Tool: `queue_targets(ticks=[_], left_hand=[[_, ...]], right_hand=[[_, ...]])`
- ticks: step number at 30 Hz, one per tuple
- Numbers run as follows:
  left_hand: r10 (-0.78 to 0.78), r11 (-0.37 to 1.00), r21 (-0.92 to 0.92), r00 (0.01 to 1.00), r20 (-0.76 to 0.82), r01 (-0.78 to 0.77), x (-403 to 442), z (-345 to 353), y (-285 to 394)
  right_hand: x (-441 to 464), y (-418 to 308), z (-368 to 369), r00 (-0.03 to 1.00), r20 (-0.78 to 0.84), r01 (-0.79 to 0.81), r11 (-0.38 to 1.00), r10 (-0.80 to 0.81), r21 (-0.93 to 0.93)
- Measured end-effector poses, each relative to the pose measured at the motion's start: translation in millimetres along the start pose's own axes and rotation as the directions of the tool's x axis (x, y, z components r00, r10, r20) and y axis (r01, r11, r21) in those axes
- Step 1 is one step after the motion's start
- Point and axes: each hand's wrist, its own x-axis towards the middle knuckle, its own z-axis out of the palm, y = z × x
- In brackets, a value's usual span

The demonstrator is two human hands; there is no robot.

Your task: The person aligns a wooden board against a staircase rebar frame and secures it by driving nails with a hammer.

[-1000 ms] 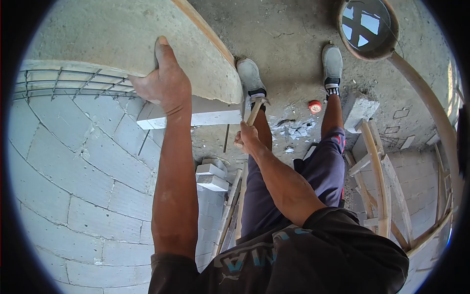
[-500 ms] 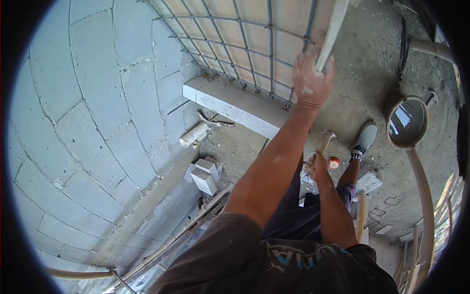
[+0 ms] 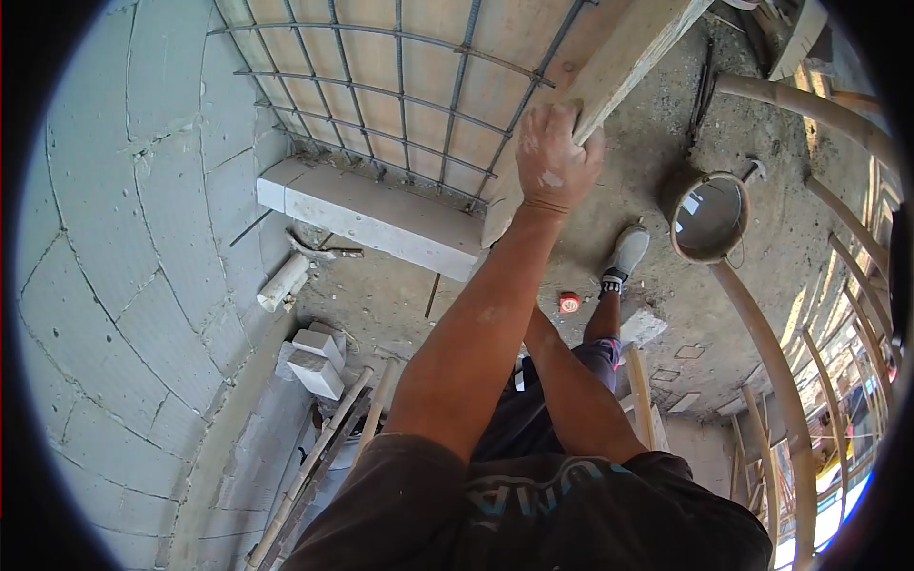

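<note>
The fingers (image 3: 545,118) of the left hand (image 3: 556,169) are closed on the lower end of a wooden board (image 3: 628,71), which is held between them and the thumb. From this hand the board is slanted up and away between one and two o'clock. The right forearm (image 3: 581,395) is passed behind the left forearm (image 3: 486,328), by which the right hand is hidden; whether its fingers are wide, narrow or closed on something cannot be told.

With the left hand taken as the centre of the dial, a grid of metal bars (image 3: 401,95) is seen at ten o'clock, in front of a flat panel (image 3: 374,62). A long pale block (image 3: 381,219) is set below the grid, at eight o'clock. Farther out between seven and eight, small pale blocks (image 3: 318,373) are grouped near the block wall (image 3: 124,247), by which the nine o'clock side is filled. A round red object (image 3: 568,303) is seen on the floor (image 3: 514,276) at six o'clock, and a grey shoe (image 3: 629,252) at five. At four o'clock a round container (image 3: 683,249) is partly filled with liquid (image 3: 714,211), and thin dark rods (image 3: 703,95) are laid at two.
</note>
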Motion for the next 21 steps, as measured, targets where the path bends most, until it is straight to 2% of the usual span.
queue_targets(ticks=[3,4,5,7,9,13,16,19,21], left_hand=[[-0.023,1.000,-0.001,0.999,0.025,0.023,3,-2,4],[-0.006,1.000,-0.015,1.000,0.028,0.007,4,-3,2],[-0.016,1.000,-0.010,1.000,0.027,0.016,3,-2,1],[-0.026,1.000,0.000,0.999,0.040,0.026,4,-4,7],[-0.068,0.997,0.049,0.995,0.067,0.065,1,-4,9],[-0.204,0.979,0.045,0.970,0.131,0.200,3,-5,13],[-0.163,0.985,0.064,0.983,0.090,0.158,5,-1,9],[-0.144,0.989,-0.006,0.986,0.087,0.145,8,-2,21],[-0.128,0.984,0.128,0.991,0.046,0.122,7,1,20]], right_hand=[[-23,-14,9,0.989,-0.074,-0.136,0.986,0.130,-0.091],[-22,-10,9,0.993,-0.096,-0.075,0.994,0.068,-0.076],[-20,-3,9,0.993,-0.120,-0.015,0.998,0.008,-0.054],[-34,-3,14,0.981,-0.196,0.000,0.999,0.007,0.037],[-71,-28,35,0.953,-0.271,-0.091,0.982,0.133,0.164],[-85,-32,5,0.945,-0.284,-0.119,0.980,0.162,0.162],[-92,-36,-21,0.942,-0.295,-0.114,0.978,0.163,0.174],[-92,-38,-42,0.944,-0.297,-0.080,0.972,0.146,0.222],[-91,-45,-50,0.940,-0.319,-0.041,0.968,0.121,0.247]])
